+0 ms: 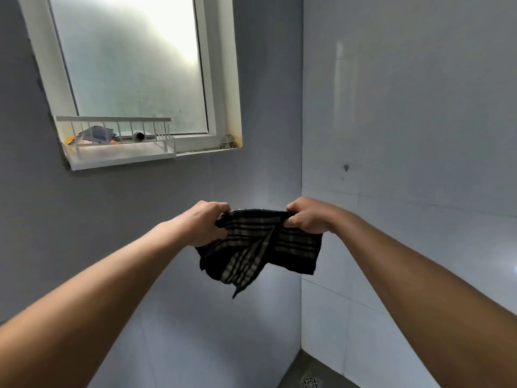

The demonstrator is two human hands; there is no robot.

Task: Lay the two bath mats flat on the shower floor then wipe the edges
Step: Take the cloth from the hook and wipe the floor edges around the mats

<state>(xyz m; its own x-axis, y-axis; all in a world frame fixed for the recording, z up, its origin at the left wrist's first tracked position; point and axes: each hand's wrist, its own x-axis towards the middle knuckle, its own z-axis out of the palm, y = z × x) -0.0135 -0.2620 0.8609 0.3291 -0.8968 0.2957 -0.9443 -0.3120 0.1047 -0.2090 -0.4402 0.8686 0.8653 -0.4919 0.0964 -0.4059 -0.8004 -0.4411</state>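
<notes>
In the head view, a dark checked cloth [260, 247] is gripped along its top edge by the left hand [205, 224] and the right hand [309, 215] and hangs crumpled in the air before the wall corner. No bath mat is seen on the small strip of shower floor [293, 368] in view, so the laying cannot be judged. The wiping is probably not yet begun.

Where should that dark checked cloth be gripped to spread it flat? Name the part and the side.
Grip the checked cloth along its top edge, one hand toward each end, coming from above, as the left hand and right hand do now. It hangs limp with a fold sagging mid-width, so pulling that edge apart should likely flatten it.
</notes>
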